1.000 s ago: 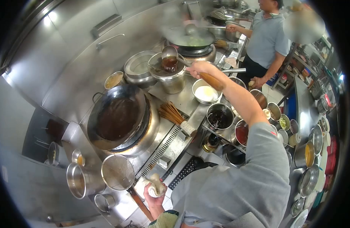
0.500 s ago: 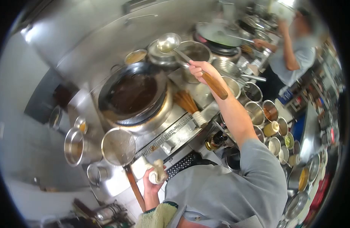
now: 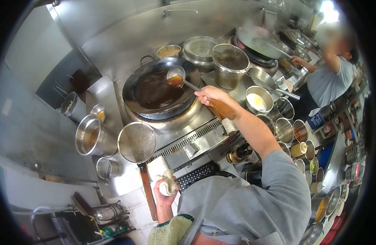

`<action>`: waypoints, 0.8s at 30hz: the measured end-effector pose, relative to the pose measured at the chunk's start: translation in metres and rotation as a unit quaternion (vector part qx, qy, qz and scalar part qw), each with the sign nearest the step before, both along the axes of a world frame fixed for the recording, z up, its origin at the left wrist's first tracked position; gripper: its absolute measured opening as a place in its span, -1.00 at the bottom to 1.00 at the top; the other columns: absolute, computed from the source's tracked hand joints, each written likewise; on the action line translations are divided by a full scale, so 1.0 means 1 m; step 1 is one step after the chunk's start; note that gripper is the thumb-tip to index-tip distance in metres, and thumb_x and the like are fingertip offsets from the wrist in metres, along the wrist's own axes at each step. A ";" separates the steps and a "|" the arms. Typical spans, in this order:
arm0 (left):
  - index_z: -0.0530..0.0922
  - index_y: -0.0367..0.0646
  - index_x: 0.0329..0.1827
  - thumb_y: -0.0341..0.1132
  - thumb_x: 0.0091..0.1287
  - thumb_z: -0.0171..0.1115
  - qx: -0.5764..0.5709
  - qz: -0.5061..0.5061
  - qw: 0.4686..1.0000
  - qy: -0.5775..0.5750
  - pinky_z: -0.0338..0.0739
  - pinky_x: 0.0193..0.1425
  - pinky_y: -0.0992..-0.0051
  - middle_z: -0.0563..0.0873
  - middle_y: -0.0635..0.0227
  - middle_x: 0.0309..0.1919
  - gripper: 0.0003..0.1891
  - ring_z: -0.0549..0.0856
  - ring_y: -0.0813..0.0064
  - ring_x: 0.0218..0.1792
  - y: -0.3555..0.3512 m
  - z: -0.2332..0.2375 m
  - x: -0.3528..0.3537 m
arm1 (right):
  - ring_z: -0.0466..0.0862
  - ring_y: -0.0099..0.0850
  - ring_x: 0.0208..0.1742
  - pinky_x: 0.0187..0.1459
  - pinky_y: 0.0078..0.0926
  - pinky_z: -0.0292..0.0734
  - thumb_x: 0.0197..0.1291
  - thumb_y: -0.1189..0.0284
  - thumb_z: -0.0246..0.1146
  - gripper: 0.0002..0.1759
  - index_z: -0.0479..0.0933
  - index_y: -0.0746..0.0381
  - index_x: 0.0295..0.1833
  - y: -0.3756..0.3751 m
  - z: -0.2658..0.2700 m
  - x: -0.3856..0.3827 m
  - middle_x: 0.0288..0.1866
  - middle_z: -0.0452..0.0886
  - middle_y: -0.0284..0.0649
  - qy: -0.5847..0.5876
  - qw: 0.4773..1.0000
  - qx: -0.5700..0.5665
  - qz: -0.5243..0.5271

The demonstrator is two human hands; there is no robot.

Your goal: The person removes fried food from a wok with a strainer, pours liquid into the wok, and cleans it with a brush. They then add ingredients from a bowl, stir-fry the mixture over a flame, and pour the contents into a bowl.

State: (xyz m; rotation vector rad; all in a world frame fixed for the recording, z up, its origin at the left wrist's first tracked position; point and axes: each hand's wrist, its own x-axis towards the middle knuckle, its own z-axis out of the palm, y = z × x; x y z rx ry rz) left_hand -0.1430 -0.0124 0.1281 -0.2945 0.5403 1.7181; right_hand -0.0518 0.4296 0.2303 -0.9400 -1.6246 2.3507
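My right hand (image 3: pixel 208 95) grips the handle of a metal ladle (image 3: pixel 175 72), whose bowl holds some amber-brown liquid over the wok. Dark brown liquid fills the bottom of the black wok (image 3: pixel 128 90), which sits on the burner. Low at the front, my left hand (image 3: pixel 165 197) is closed around a bunched white cloth (image 3: pixel 168 184). Just left of that hand stands the wooden handle of a round mesh strainer (image 3: pixel 137 141). A bamboo wok brush (image 3: pixel 222 110) lies partly behind my right forearm.
Metal pots (image 3: pixel 230 61) with liquid stand behind and right of the wok. A tall pot (image 3: pixel 90 134) is at the left. Several containers (image 3: pixel 285 130) line the right side. Another person (image 3: pixel 330 77) works at a steaming wok (image 3: pixel 259 43) at the far right.
My right hand has lowered the ladle from above the back pots to the wok, and its bowl now holds brown liquid. My left hand still grips the cloth. The camera view has shifted.
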 end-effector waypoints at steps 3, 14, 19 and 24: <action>0.47 -0.23 0.08 -0.17 0.16 0.12 -0.003 0.001 1.000 0.004 0.54 -0.28 0.30 0.63 0.09 -0.24 -0.55 0.62 0.19 -0.36 0.004 0.006 -0.001 | 0.32 -0.73 -0.66 -0.76 -0.88 0.17 0.34 0.45 0.12 -0.77 0.24 0.38 -0.17 -0.018 0.025 0.004 -0.55 0.26 -0.41 0.111 0.937 -0.328 -0.045; 0.47 -0.21 0.08 -0.18 0.17 0.12 -0.015 -0.032 0.999 0.035 0.55 -0.27 0.28 0.63 0.09 -0.24 -0.56 0.64 0.19 -0.34 0.028 0.014 -0.001 | 0.33 -0.62 -0.62 -0.76 -0.81 0.33 0.32 0.58 0.06 -0.45 -0.10 0.58 0.21 0.003 0.074 0.020 -0.37 0.24 -0.22 0.258 0.783 -0.555 -0.115; 0.46 -0.22 0.07 -0.18 0.16 0.13 -0.030 -0.029 0.999 0.035 0.56 -0.22 0.20 0.63 0.10 -0.21 -0.56 0.64 0.16 -0.26 0.038 0.003 -0.001 | 0.34 -0.60 -0.57 -0.75 -0.78 0.40 0.36 0.53 0.01 -0.48 -0.10 0.53 0.22 0.029 0.114 0.050 -0.42 0.24 -0.28 0.306 0.779 -0.533 -0.127; 0.44 -0.26 0.08 -0.22 0.14 0.12 -0.078 -0.001 0.996 0.050 0.56 -0.10 0.23 0.62 0.09 -0.20 -0.55 0.63 0.16 -0.23 0.052 0.015 0.005 | 0.31 -0.57 -0.59 -0.75 -0.77 0.37 0.38 0.51 -0.02 -0.46 -0.14 0.48 0.29 0.058 0.145 0.095 -0.45 0.23 -0.30 0.311 0.804 -0.470 -0.189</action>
